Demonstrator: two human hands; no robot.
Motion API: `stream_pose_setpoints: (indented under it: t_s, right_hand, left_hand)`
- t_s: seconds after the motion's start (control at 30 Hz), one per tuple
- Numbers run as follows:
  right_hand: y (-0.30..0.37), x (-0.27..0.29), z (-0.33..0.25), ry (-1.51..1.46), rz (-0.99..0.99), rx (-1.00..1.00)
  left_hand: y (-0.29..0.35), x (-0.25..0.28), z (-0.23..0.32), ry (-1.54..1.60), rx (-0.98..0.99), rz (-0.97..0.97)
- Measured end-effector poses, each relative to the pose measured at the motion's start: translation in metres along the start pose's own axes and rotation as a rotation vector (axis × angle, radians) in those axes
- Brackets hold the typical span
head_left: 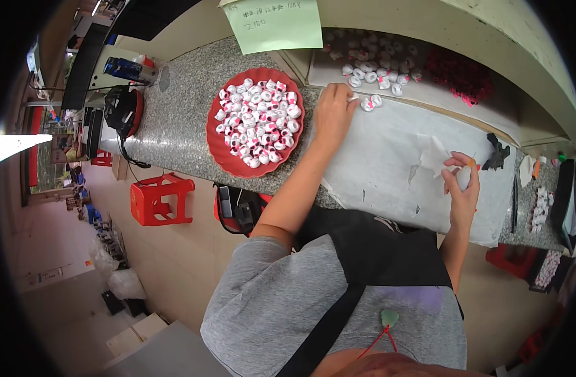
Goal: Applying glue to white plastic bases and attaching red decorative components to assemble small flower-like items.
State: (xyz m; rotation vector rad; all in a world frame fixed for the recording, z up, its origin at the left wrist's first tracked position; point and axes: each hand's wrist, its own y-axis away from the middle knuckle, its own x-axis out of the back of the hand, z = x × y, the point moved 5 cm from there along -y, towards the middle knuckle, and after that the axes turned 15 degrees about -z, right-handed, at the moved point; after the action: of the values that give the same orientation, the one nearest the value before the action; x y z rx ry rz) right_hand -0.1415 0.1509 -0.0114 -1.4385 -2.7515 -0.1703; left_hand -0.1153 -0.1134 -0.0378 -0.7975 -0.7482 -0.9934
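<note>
The left hand [334,114], just right of the red plate [224,161], has thumb and fingertips drawn together at a small white piece; I cannot tell whether they grip it. Well right of the plate, the right hand [466,196] has its fingers closed around a white bottle [464,178]. White-and-pink beads [263,119] fill the plate, and two loose beads [371,103] lie to its right. A light pinch and a steady, upright bottle should work best. The bottle's thin tip is hard to make out; the palm hides part of its body.
</note>
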Motion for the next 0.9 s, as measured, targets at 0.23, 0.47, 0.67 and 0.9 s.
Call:
stream_pose_setpoints:
  t_s: [0.23,0.47,0.67,0.9]
  right_hand:
    - [0.008,0.004,0.001,-0.163,-0.013,0.135]
    - [0.001,-0.012,-0.038,-0.129,-0.113,0.181]
    - [0.009,0.002,-0.052,-0.353,0.059,0.419]
    - [0.027,0.005,-0.072,-0.119,0.269,0.671]
  left_hand:
    - [0.0,0.001,0.014,0.166,-0.098,-0.157]
    - [0.016,-0.008,0.049,1.537,0.11,-0.45]
    - [0.028,-0.01,0.094,1.863,0.019,-0.602]
    - [0.036,0.001,0.109,1.806,-0.114,-0.474]
